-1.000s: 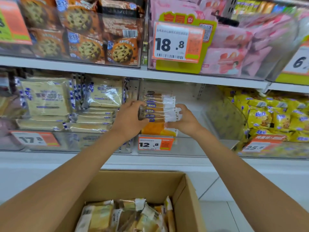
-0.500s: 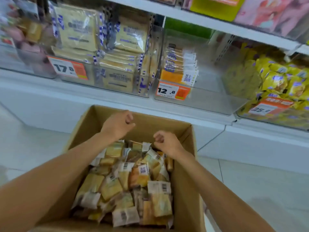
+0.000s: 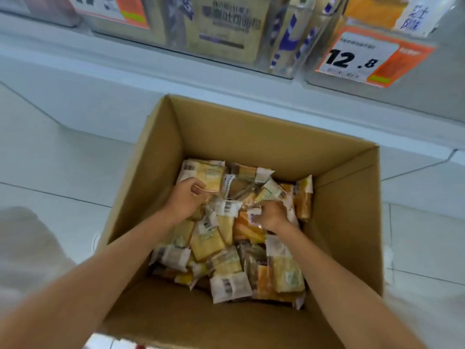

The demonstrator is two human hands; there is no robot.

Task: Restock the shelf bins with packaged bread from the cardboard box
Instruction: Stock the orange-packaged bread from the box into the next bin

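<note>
Left hand [image 3: 187, 200] lowered into cardboard box [image 3: 251, 137], pinching bread packet [image 3: 210, 177]; right hand [image 3: 273, 215] apparently gripping another.

**Tally: 1 box, 2 hands, a heap of packs**

1 cardboard box [image 3: 251, 122], open, w/ both hands inside. Hands: 2, i.e. left hand [image 3: 187, 200] & right hand [image 3: 273, 215], each w/ fingers curled on 1 pack. Bread packs [image 3: 206, 244]: loose heap under & around the hands, overlapping, so no exact no.; well over a dozen show. Price tags: 2, both beyond the fingertips: "12.8" tag [image 3: 362, 56] past the right hand, cropped tag [image 3: 110, 8] past the left. Shelf bins [image 3: 427, 71]: min. 2, blurred, cut off at the top.
</note>
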